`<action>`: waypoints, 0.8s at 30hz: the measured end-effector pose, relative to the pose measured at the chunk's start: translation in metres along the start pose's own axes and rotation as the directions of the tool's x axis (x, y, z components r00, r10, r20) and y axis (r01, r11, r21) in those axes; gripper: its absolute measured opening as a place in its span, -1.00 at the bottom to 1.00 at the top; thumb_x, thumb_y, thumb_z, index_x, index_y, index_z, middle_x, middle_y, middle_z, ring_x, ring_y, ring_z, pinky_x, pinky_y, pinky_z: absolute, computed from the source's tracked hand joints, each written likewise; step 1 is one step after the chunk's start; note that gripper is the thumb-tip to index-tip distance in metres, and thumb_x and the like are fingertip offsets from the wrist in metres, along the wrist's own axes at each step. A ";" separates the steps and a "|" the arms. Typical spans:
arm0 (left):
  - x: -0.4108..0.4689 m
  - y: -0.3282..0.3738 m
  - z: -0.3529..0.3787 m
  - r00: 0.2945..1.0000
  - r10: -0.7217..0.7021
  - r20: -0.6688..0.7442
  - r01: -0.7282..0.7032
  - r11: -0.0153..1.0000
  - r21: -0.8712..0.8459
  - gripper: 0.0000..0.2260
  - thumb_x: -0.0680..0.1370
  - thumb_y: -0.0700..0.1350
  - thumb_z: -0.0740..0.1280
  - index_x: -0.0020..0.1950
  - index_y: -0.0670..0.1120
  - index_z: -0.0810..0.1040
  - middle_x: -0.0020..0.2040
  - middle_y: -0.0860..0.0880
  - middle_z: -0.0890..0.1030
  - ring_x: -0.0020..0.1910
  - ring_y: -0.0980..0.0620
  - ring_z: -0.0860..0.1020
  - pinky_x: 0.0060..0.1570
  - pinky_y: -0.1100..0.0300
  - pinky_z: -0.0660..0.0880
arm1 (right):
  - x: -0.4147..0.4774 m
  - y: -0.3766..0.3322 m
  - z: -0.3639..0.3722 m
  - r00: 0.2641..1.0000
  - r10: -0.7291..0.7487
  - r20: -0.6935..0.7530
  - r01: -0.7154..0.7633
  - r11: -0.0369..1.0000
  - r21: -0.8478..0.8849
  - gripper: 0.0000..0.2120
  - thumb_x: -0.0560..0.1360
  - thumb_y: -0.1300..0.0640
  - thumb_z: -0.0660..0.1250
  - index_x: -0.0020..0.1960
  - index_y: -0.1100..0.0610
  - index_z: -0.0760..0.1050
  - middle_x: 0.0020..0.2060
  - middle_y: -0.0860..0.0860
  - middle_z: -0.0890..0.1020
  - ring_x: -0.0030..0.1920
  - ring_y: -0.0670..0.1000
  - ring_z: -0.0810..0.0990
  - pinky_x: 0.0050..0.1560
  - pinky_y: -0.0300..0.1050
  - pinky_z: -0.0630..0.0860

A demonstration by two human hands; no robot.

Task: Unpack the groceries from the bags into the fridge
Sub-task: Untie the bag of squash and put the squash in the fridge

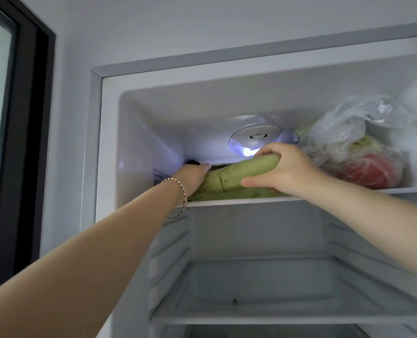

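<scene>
Gripped a long green squash (229, 182) with the right hand (288, 170), fingers curled over its top, thumb at the front. Held its left end with the left hand (193, 178), fingers curled behind it. Wore a thin bracelet (182, 190) on the left wrist. Had the squash lying on the top shelf (239, 202) of the open fridge (100, 142), toward the left. Saw a clear bag (344, 132) of leafy greens and something red just right of the right hand.

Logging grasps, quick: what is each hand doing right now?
Left hand: holds the left end of the gourd.
Right hand: grips the gourd, fingers curled over it.
</scene>
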State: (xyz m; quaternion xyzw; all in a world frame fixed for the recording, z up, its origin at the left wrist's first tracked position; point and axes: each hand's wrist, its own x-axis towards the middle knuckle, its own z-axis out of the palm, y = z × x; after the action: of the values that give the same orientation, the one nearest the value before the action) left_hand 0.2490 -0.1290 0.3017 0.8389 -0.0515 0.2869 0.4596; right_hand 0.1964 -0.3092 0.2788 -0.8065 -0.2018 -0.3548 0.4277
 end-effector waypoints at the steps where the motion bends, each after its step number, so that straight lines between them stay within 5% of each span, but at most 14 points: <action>1: -0.002 0.001 0.001 1.000 0.015 0.008 -0.015 0.999 0.049 -0.61 0.62 0.02 0.12 0.26 -0.25 0.45 0.21 -0.21 0.50 0.25 -0.13 0.43 0.15 0.19 0.31 | -0.006 0.004 0.000 0.998 -0.061 -0.027 0.057 0.988 -0.141 -0.56 0.23 0.01 0.58 0.04 -0.05 0.49 -0.06 -0.08 0.53 -0.11 -0.07 0.55 -0.11 -0.16 0.46; 6: -0.001 -0.005 0.001 0.997 0.080 -0.022 -0.076 0.989 0.130 -0.66 0.59 0.07 0.14 -0.30 -0.09 0.36 -0.32 -0.02 0.39 -0.12 -0.08 0.38 -0.21 0.17 0.28 | -0.022 0.019 0.013 0.943 -0.331 0.013 0.296 0.825 -0.482 -0.61 0.51 -0.08 0.27 0.32 -0.06 0.43 0.21 -0.03 0.45 0.28 0.06 0.29 0.30 -0.15 0.21; 11: 0.002 -0.010 -0.007 0.982 0.146 -0.117 -0.154 0.986 -0.057 -0.68 0.48 0.18 0.28 -0.21 -0.08 0.47 -0.25 -0.09 0.47 -0.25 -0.05 0.42 -0.23 0.18 0.33 | -0.013 0.016 0.020 0.960 -0.267 0.088 0.275 0.826 -0.492 -0.59 0.58 -0.03 0.16 0.41 -0.03 0.33 0.32 0.00 0.39 0.38 0.03 0.21 0.40 -0.15 0.08; 14: -0.004 -0.010 -0.003 0.967 0.235 -0.100 -0.205 0.948 0.244 -0.57 0.51 0.21 0.24 -0.32 -0.13 0.44 -0.38 -0.08 0.45 -0.33 -0.05 0.42 -0.32 0.17 0.30 | -0.009 0.013 0.027 0.965 -0.249 0.081 0.245 0.751 -0.613 -0.56 0.60 -0.10 0.06 0.45 -0.04 0.27 0.34 0.00 0.41 0.36 0.06 0.31 0.38 -0.09 0.15; 16: -0.010 -0.008 0.001 0.954 0.294 -0.056 -0.241 0.864 0.441 -0.54 0.56 0.20 0.14 -0.26 -0.16 0.47 -0.30 -0.14 0.49 -0.21 -0.12 0.48 -0.23 0.16 0.34 | -0.010 0.013 0.025 0.960 -0.260 0.108 0.254 0.637 -0.728 -0.50 0.60 -0.16 -0.04 0.49 -0.03 0.18 0.36 0.03 0.39 0.37 0.08 0.31 0.37 -0.08 0.12; 19: -0.010 -0.008 0.002 0.950 0.309 -0.042 -0.249 0.834 0.492 -0.53 0.58 0.19 0.07 -0.03 -0.17 0.53 0.04 -0.20 0.52 0.13 -0.17 0.46 0.09 0.10 0.37 | -0.010 0.007 0.016 0.974 -0.088 0.209 0.224 0.520 -0.824 -0.45 0.61 -0.18 -0.12 0.54 -0.01 -0.06 0.47 0.09 0.21 0.48 0.08 0.13 0.45 0.03 0.03; 22: -0.022 -0.008 0.001 0.951 0.306 -0.052 -0.253 0.860 0.443 -0.57 0.59 0.14 0.11 0.35 -0.08 0.40 0.43 -0.20 0.22 0.43 -0.15 0.16 0.35 0.09 0.18 | -0.013 -0.010 0.016 0.961 0.061 0.271 0.201 0.521 -0.830 -0.35 0.58 -0.24 -0.13 0.54 0.05 -0.20 0.53 0.10 -0.03 0.53 0.11 -0.14 0.47 0.17 -0.12; 24: -0.040 -0.005 -0.003 0.957 0.285 -0.052 -0.241 0.884 0.401 -0.55 0.60 0.09 0.13 0.43 -0.07 0.28 0.48 -0.19 0.09 0.46 -0.16 0.11 0.40 0.09 0.12 | -0.020 -0.021 0.019 0.962 -0.007 0.273 0.232 0.547 -0.804 -0.32 0.58 -0.24 -0.08 0.54 0.12 -0.15 0.53 0.10 -0.03 0.53 0.11 -0.16 0.47 0.18 -0.11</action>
State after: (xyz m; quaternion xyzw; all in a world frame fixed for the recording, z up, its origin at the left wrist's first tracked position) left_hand 0.2164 -0.1302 0.2782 0.8818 -0.0814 0.3965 0.2419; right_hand 0.1776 -0.2820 0.2680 -0.9328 -0.1153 -0.3370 -0.0554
